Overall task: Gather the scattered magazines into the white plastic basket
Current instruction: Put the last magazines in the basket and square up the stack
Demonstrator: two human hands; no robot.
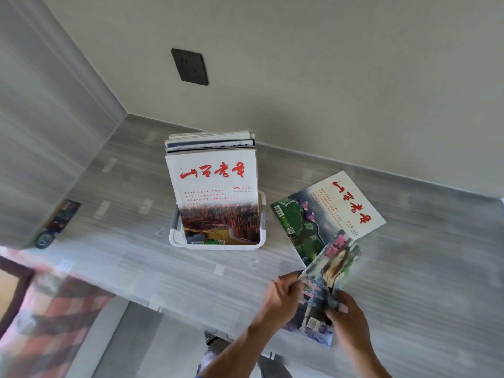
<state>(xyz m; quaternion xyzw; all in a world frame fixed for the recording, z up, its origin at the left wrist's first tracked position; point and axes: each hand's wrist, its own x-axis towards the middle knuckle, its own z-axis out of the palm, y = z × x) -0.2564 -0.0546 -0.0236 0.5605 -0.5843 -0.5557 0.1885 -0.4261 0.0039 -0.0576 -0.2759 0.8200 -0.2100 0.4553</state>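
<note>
Magazines stand upright, packed in a row, in the white plastic basket (pixel 258 242) on the grey striped table (pixel 141 257); the front one (pixel 215 197) has a white cover with red brush lettering above a reddish landscape photo. Right of the basket, apart from it, another magazine (pixel 324 214) with the same red lettering lies flat on the table, turned at an angle. Its near corner is overlapped by a blurred magazine (pixel 327 279) with a figure and pink flowers on the cover, held tilted above the table by both hands. The left hand (pixel 282 298) pinches this magazine's left edge, thumb on top and fingers curled beneath. The right hand (pixel 347 317) grips its lower right part, thumb pressed on the cover, the other fingers hidden behind. A dark wall socket (pixel 190 66) sits on the pale wall above the basket, and a small dark object (pixel 58 222) lies at the table's far left edge.
</note>
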